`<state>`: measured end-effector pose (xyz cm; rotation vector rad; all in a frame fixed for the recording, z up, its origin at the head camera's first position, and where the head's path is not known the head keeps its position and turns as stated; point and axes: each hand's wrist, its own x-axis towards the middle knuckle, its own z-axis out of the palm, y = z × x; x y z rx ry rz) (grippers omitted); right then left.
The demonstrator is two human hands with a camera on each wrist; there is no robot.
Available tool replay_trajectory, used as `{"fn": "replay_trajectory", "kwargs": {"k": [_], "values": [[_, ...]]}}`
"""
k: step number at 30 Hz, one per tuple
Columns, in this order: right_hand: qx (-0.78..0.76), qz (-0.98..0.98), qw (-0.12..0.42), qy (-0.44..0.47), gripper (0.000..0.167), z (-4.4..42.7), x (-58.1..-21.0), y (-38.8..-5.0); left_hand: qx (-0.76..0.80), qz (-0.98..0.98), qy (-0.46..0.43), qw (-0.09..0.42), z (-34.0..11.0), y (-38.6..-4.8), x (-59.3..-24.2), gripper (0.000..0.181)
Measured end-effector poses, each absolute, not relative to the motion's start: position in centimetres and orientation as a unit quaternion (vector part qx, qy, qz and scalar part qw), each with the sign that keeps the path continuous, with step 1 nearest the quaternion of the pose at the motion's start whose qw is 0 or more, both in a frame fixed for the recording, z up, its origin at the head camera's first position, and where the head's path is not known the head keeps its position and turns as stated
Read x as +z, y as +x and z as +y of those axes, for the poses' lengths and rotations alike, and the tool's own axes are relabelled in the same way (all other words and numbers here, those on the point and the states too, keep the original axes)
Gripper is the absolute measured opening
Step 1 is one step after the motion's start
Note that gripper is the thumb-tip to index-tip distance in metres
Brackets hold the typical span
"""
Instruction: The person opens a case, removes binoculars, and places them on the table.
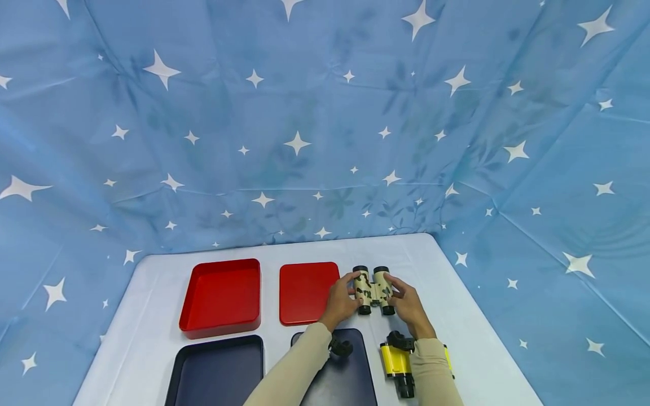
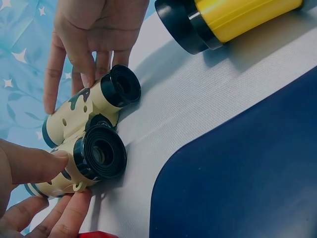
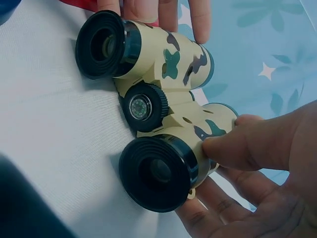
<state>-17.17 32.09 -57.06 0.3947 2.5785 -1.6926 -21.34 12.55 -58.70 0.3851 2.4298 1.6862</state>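
A pair of camouflage binoculars (image 1: 363, 288) lies on the white table toward the right, its eyepieces facing me. My left hand (image 1: 341, 300) grips the left barrel, thumb on top and fingers along its outer side. On the other barrel, my right hand (image 1: 409, 304) has its thumb above and fingers curled at the side. A small round compass (image 3: 140, 107) shows on the black centre wheel in the right wrist view. Yellow binoculars (image 1: 397, 360) lie nearer to me, partly hidden beneath my right forearm.
Left of my hands is a flat red lid or tray (image 1: 307, 293), with a deeper red box (image 1: 220, 328) farther left. Two navy trays stand in front: one at left (image 1: 218, 366), another (image 1: 350, 378) under my left forearm. A starry blue curtain (image 1: 297, 144) hangs behind the table.
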Motion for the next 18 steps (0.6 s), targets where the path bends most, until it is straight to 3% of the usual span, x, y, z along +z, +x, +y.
{"fn": "replay_trajectory", "kwargs": {"k": [18], "values": [[-0.484, 0.862, 0.003, 0.149, 0.063, 31.8, -56.2, -17.3, 0.542, 0.819, 0.168, 0.092, 11.7, -21.1, -57.6, 0.065]]}}
